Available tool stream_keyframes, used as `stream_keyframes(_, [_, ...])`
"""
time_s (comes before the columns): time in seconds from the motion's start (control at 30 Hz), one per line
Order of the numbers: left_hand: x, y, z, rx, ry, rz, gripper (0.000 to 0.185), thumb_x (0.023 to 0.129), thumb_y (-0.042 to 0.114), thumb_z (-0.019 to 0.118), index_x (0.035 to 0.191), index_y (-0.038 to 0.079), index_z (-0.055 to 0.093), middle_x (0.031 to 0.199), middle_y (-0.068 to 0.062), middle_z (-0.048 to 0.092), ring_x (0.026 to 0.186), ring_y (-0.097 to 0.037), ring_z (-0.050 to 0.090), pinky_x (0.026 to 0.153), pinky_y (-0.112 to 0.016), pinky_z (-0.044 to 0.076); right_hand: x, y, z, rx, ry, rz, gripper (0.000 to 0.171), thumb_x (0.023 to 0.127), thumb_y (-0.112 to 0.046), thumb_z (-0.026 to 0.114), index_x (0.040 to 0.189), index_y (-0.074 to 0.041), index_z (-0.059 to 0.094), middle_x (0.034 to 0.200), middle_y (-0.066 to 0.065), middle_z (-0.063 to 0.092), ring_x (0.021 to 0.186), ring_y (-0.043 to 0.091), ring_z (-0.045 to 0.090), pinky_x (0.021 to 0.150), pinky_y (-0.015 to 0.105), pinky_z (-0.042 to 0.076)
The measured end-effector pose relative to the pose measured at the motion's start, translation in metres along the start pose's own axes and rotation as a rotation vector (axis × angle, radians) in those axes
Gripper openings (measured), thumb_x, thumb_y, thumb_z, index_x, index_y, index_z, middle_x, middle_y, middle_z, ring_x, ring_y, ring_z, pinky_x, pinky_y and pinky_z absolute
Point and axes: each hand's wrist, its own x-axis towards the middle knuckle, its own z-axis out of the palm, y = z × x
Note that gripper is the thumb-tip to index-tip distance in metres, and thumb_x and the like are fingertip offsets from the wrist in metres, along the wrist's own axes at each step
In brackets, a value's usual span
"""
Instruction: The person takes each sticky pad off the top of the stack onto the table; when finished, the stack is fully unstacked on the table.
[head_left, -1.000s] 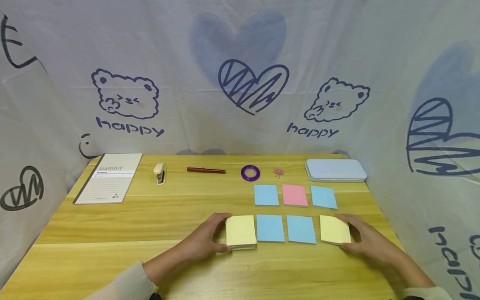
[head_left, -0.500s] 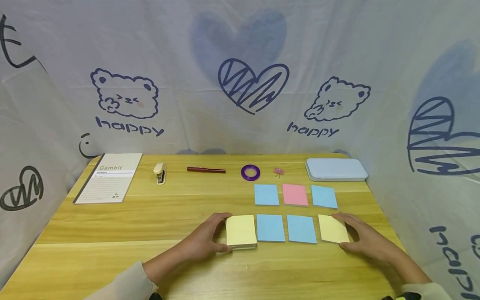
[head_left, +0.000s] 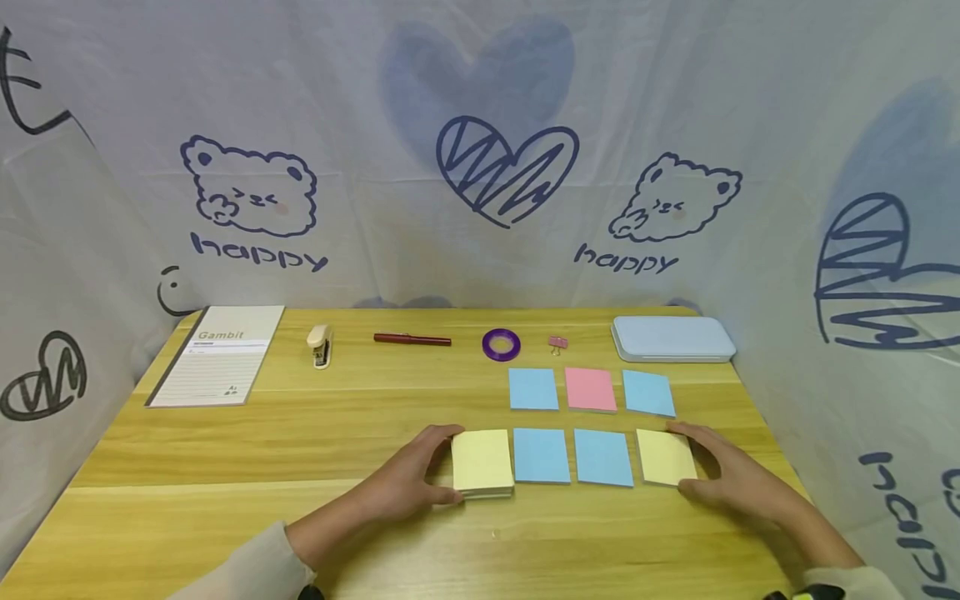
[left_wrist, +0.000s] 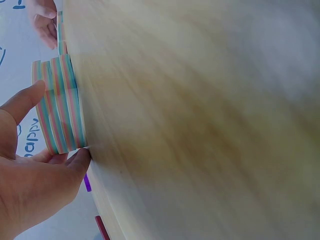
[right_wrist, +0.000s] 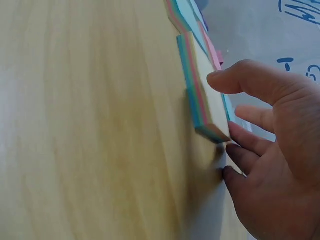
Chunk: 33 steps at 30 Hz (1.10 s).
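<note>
On the wooden bench (head_left: 300, 467), two rows of sticky-note pads lie toward my right side: three behind, four in front. Behind them stand a notebook (head_left: 217, 354), a pale blue case (head_left: 671, 337), a red pen (head_left: 412, 340), a stapler (head_left: 320, 345), a purple tape roll (head_left: 501, 345) and a small pink clip (head_left: 557, 343).

My left hand (head_left: 408, 479) cups the left yellow pad (head_left: 482, 461) at the near row's left end; the thumb sits at its front corner and the fingertips at its far corner, fingers loosely curved, touching the pad's edge rather than gripping it. The wrist view shows this pad as a thick striped stack (left_wrist: 60, 105).

My right hand (head_left: 731, 475) likewise brackets the right yellow pad (head_left: 665, 457) at the row's right end, fingers spread and touching its outer edge; the pad lies flat, between thumb and forefinger.

To square the row well, I judge both pads should be slid flat, pressed evenly at the edges so that the stacks do not shear.
</note>
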Motion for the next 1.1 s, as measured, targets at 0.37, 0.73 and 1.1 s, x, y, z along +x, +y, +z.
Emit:
stream_keyframes(0.37, [0.0, 0.0, 0.0, 0.001, -0.004, 0.012, 0.085, 0.086, 0.02, 0.086, 0.155, 0.003, 0.039, 0.149, -0.017, 0.047, 0.142, -0.038, 0.042, 0.117, -0.059, 0.034, 0.009, -0.03, 0.001, -0.049, 0.039, -0.111, 0.08, 0.088, -0.026, 0.084, 0.155, -0.008, 0.044, 0.157, 0.028, 0.039, 0.141, 0.056, 0.035, 0.102, 0.079, 0.035])
stream_keyframes(0.73, [0.0, 0.0, 0.0, 0.005, 0.005, 0.02, 0.085, 0.085, 0.02, 0.087, 0.154, 0.002, 0.04, 0.149, -0.017, 0.047, 0.143, -0.038, 0.041, 0.118, -0.058, 0.033, 0.034, -0.073, 0.015, -0.041, -0.018, -0.146, 0.083, 0.089, -0.03, 0.082, 0.159, -0.018, 0.04, 0.164, 0.022, 0.032, 0.147, 0.052, 0.03, 0.107, 0.076, 0.035])
stream_keyframes(1.1, [-0.001, 0.001, 0.0, -0.006, 0.002, 0.01, 0.086, 0.085, 0.018, 0.087, 0.155, 0.002, 0.038, 0.151, -0.018, 0.046, 0.143, -0.038, 0.041, 0.118, -0.057, 0.033, 0.067, -0.119, 0.049, 0.027, -0.127, -0.227, 0.084, 0.089, -0.033, 0.082, 0.16, -0.02, 0.039, 0.165, 0.016, 0.033, 0.151, 0.045, 0.029, 0.113, 0.073, 0.029])
